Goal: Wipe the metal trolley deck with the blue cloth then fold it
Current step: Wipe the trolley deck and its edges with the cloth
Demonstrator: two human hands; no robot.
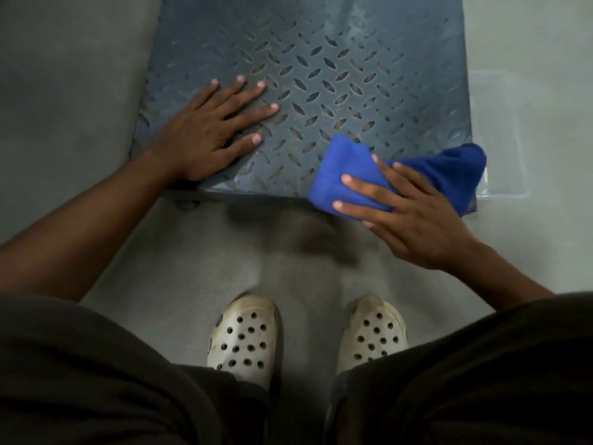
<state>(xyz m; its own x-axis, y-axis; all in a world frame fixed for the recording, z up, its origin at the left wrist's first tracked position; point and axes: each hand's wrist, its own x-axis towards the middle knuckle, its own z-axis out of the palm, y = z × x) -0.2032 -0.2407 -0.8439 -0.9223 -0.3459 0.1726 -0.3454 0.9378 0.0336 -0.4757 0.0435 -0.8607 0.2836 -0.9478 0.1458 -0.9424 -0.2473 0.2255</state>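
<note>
The grey metal trolley deck (321,59) with a diamond tread pattern fills the upper middle of the head view. A bunched blue cloth (346,168) lies on the deck's near right corner, one end trailing over the right edge. My right hand (414,220) presses flat on top of the cloth with fingers spread, holding it against the deck. My left hand (208,133) rests palm down on the deck's near left corner, fingers apart, holding nothing.
Grey concrete floor (80,91) surrounds the deck on the left, right and near side. My two feet in white perforated clogs (244,342) stand just in front of the deck's near edge. My dark clothing fills the bottom corners.
</note>
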